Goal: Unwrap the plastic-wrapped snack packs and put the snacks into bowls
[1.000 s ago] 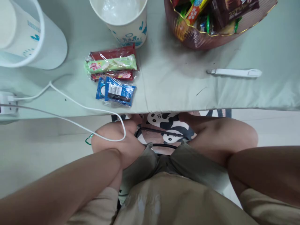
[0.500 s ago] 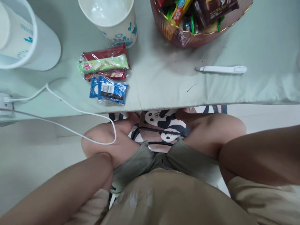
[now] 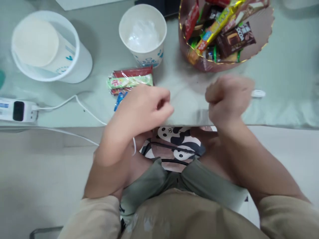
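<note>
bowl (image 3: pixel 262 36) and paper cup (image 3: pixel 151 62) on the worktop (image 3: pixel 185 99), wrapped snacks (image 3: pixel 136 80) partly blocked by left hand (image 3: pixel 146 106), white tool (image 3: pixel 259 94) peeking past right hand (image 3: pixel 229 96), both kinda curled, can't tell if anything's inside

Snack bars (image 3: pixel 129 80), clear-wrapped, lying flat; blue packet (image 3: pixel 120 101) mostly hidden

Both hands (image 3: pixel 147 106) (image 3: pixel 228 98) curled, apart.
</note>
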`<state>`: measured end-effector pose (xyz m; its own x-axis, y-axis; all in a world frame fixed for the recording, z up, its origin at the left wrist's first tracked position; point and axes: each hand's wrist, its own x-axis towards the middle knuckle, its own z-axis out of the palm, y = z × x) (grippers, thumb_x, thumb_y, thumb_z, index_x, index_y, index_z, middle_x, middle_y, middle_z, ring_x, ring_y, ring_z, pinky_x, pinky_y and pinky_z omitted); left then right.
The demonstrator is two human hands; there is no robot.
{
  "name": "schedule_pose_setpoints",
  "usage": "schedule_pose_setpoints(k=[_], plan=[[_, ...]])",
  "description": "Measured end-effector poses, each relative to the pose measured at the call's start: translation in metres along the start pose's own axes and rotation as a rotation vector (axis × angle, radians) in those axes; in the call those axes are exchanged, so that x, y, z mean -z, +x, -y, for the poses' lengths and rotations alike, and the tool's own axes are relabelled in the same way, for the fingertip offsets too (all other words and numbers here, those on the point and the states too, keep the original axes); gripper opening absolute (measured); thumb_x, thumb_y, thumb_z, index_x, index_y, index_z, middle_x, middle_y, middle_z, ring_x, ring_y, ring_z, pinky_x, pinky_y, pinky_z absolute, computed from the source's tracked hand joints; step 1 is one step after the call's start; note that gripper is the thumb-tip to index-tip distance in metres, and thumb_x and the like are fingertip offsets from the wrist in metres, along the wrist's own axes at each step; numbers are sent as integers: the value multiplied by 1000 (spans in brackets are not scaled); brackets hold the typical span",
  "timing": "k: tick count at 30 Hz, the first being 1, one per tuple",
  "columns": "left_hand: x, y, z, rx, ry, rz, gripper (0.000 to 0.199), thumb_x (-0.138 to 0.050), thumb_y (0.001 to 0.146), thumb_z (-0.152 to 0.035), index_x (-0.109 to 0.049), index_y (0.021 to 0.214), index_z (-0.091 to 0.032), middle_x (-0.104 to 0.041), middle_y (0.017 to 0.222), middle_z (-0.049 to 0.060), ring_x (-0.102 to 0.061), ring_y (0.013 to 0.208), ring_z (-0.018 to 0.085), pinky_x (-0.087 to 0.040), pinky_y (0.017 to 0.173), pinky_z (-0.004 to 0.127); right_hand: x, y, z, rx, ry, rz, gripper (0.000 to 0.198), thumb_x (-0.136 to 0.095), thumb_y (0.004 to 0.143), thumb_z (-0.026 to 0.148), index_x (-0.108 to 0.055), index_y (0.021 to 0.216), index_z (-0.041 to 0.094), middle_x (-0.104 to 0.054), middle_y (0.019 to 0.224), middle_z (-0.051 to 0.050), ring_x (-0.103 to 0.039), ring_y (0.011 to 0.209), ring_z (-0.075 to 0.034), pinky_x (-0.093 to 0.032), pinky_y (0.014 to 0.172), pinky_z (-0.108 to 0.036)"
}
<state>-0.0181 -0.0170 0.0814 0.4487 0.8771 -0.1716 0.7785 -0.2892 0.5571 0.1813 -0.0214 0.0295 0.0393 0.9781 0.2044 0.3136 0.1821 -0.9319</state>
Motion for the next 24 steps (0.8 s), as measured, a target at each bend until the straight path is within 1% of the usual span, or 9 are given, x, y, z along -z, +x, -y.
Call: schedule_pose_setpoints(k=[2,4,6,7,10,14,19,22,24], plan=[[6,6,27,110,-49,-203,13,-54,84,-19,-64,76,-22,-65,72,1,-61,75,19,-43,72,35,-19,-5,-10,53,9,28,64,-50,96,65,-24,53,25,-22,53,3,-22,50,-11,-18,51,-33],[8,8,57,186,-91,-347,12,-57,85,-19,-66,90,-25,-69,87,2,-63,96,23,-47,83,37,-34,-6,-16,52,21,101,61,-51,98,55,-25,53,23,-21,53,3,-21,50,-11,-18,50,-32],[9,9,88,201,-135,-368,26,-67,81,-20,-66,105,-28,-69,102,3,-57,120,27,-46,98,40,-46,-1,-17,38,31,149,60,-50,99,53,-26,53,23,-21,53,3,-21,50,-11,-19,49,-32],[8,11,102,190,-181,-340,35,-73,76,-20,-66,109,-28,-68,108,4,-53,127,29,-44,104,42,-50,2,-16,25,29,164,60,-50,99,54,-26,54,23,-21,53,2,-22,50,-11,-19,49,-32],[6,16,129,160,-399,-279,50,-86,61,-20,-68,106,-28,-65,112,5,-47,135,36,-40,112,45,-60,10,-13,-57,-23,214,64,-48,97,63,-23,55,23,-20,53,2,-23,51,-12,-21,49,-31],[7,18,130,254,-582,-297,42,-85,58,-12,-70,95,-26,-62,106,6,-47,133,36,-40,111,41,-69,12,-13,-156,-79,265,66,-46,95,71,-23,56,23,-20,54,2,-24,53,-12,-21,49,-31],[24,2,113,278,-461,-436,36,-85,67,-16,-68,98,-24,-62,105,-1,-51,116,25,-38,109,37,-70,11,-16,-132,-44,250,62,-46,98,63,-24,57,23,-21,55,3,-23,52,-12,-23,51,-31],[37,-14,102,235,-433,-530,35,-87,72,-24,-69,102,-24,-62,98,-3,-53,100,19,-41,99,33,-65,9,-15,-70,-2,240,59,-49,98,59,-28,57,23,-24,55,3,-25,53,-12,-25,52,-31],[38,-22,93,139,-554,-572,35,-89,73,-29,-71,103,-25,-64,94,-4,-55,94,17,-43,91,31,-61,5,-14,-8,70,234,54,-53,98,58,-36,61,23,-31,57,3,-29,53,-12,-28,53,-30]])
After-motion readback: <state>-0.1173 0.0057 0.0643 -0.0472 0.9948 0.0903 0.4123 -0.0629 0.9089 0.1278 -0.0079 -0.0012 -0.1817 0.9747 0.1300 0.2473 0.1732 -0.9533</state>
